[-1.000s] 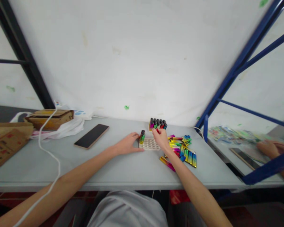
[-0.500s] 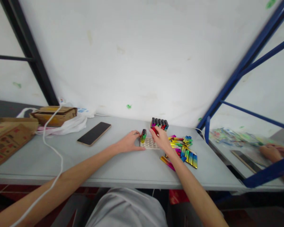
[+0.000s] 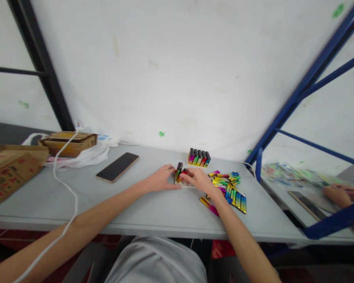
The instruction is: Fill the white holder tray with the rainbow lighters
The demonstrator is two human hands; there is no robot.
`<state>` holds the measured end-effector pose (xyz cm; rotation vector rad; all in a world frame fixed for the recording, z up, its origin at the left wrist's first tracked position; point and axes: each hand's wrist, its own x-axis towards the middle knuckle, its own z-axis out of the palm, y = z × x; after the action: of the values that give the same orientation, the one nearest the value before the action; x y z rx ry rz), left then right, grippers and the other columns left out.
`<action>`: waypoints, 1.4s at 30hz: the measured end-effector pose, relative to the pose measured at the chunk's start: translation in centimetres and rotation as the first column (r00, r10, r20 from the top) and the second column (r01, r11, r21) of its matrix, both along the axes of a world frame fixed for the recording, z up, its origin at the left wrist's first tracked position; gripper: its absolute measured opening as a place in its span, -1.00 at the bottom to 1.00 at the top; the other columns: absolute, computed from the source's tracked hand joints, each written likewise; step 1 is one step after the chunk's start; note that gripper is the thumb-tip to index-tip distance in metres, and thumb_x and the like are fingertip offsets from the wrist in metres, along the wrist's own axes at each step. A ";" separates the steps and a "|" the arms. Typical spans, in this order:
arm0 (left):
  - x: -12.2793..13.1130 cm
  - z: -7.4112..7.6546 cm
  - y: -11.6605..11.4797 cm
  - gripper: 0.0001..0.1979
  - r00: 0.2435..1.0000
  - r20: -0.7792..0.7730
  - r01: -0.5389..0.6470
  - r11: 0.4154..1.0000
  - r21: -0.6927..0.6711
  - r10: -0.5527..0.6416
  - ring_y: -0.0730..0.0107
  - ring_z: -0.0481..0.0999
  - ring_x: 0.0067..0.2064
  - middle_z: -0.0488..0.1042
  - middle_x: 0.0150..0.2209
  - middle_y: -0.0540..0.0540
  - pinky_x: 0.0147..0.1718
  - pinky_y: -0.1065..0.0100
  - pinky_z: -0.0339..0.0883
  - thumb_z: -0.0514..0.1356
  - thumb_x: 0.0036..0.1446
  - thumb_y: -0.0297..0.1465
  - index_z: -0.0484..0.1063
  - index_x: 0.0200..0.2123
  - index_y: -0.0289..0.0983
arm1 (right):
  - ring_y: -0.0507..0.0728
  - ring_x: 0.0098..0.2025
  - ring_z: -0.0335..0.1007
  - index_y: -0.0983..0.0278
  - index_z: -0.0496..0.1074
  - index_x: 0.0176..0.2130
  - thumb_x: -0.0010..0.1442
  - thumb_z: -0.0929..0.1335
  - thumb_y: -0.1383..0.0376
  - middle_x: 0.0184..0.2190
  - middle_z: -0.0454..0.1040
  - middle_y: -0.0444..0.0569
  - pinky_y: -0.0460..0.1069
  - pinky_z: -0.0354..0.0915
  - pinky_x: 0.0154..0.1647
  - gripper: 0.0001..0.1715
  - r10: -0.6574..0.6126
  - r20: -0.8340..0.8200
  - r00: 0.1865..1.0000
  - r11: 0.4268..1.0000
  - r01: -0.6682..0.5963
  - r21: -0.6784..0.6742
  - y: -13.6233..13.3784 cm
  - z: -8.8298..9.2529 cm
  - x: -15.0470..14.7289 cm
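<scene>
My left hand point(image 3: 161, 179) rests on the grey table point(image 3: 153, 208) with its fingers curled against the left side of a small white tray, which my hands mostly hide. A few rainbow-coloured lighters point(image 3: 179, 171) stand upright in that tray. My right hand point(image 3: 199, 180) lies over the tray and pinches a red lighter point(image 3: 184, 173) next to the standing ones. A full block of upright lighters point(image 3: 198, 157) stands just behind. A loose pile of lighters point(image 3: 228, 186) lies to the right of my right hand.
A black phone point(image 3: 117, 166) lies left of my hands. Further left are a white bag point(image 3: 85, 155), a flat cardboard box point(image 3: 68, 142), a larger carton point(image 3: 6, 173) and a white cable point(image 3: 65, 181). A blue frame point(image 3: 286, 106) borders the right; another person's hand point(image 3: 340, 193) works beyond it.
My right hand has come down from the back block of lighters to the tray, bringing the red lighter beside the standing ones. My left hand has stayed at the tray.
</scene>
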<state>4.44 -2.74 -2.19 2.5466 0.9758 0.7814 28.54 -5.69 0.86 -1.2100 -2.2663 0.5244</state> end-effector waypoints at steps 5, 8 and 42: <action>-0.1 0.3 -0.2 -0.38 1.000 -0.001 0.022 1.000 -0.003 -0.022 -0.11 0.55 0.12 0.57 0.07 -0.32 0.20 0.04 0.42 0.37 0.12 0.13 0.57 0.03 -0.22 | 0.14 -0.34 0.43 0.26 0.54 -0.27 0.46 0.39 0.05 -0.36 0.58 -0.01 -0.02 0.22 -0.26 -0.63 0.011 0.154 0.988 0.988 -0.035 0.150 0.0 -0.6 -0.9; -0.1 0.2 -0.1 -0.42 1.000 -0.005 0.028 1.000 0.008 -0.028 -0.10 0.55 0.13 0.57 0.07 -0.28 0.20 0.04 0.43 0.35 0.14 0.13 0.56 0.01 -0.18 | 0.13 -0.33 0.41 0.27 0.54 -0.26 0.43 0.43 0.02 -0.36 0.56 -0.03 -0.03 0.20 -0.28 -0.61 0.040 0.157 0.987 0.988 -0.062 0.138 -0.2 -0.4 -1.1; 0.0 0.3 0.3 -0.31 0.997 -0.073 0.001 0.999 0.034 0.001 -0.15 0.56 0.16 0.56 0.11 -0.35 0.24 0.10 0.41 0.33 0.12 0.16 0.54 0.05 -0.29 | 0.20 -0.22 0.53 0.23 0.57 -0.27 0.12 0.52 -0.01 -0.30 0.66 -0.03 0.03 0.38 -0.16 -0.63 -0.281 0.176 0.943 0.919 0.318 -0.235 -0.2 1.2 15.1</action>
<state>4.40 -2.47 -1.90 2.6214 0.9927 0.7157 43.64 -5.89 2.02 -1.7411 -2.1102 0.6495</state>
